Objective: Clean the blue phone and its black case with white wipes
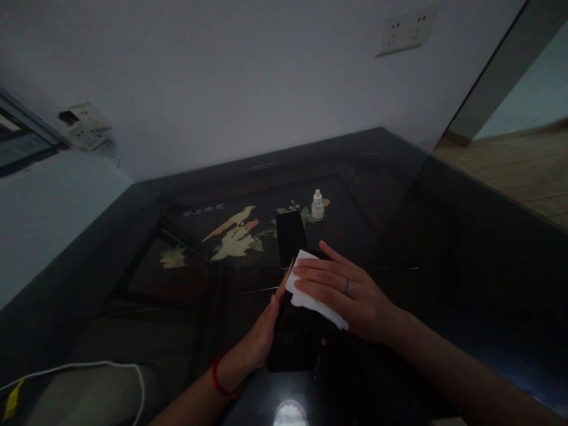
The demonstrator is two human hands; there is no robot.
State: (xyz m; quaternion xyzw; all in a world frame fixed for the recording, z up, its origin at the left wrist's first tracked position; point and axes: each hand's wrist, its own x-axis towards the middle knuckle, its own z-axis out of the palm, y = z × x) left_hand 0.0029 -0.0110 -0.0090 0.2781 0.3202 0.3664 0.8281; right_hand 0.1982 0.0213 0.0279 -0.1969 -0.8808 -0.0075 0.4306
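My left hand (261,337) is wrapped round the left edge of a dark, flat phone (293,349), which tilts over the table. Some of its fingers are hidden behind the phone. On the phone's upper part, my right hand (341,290), with a ring on one finger, presses a folded white tissue (306,300). The tissue hangs out below the fingers. Just beyond lies a second black, phone-like slab (290,234), flat on the table. A small white dropper bottle (318,207) stands upright to the right of that slab.
The glossy black table (390,195) bears a printed bird and flower picture (233,242) and meets the wall at the back. Wall sockets (408,29) are above it. A white cable (89,364) runs at the lower left. Light glares near the front.
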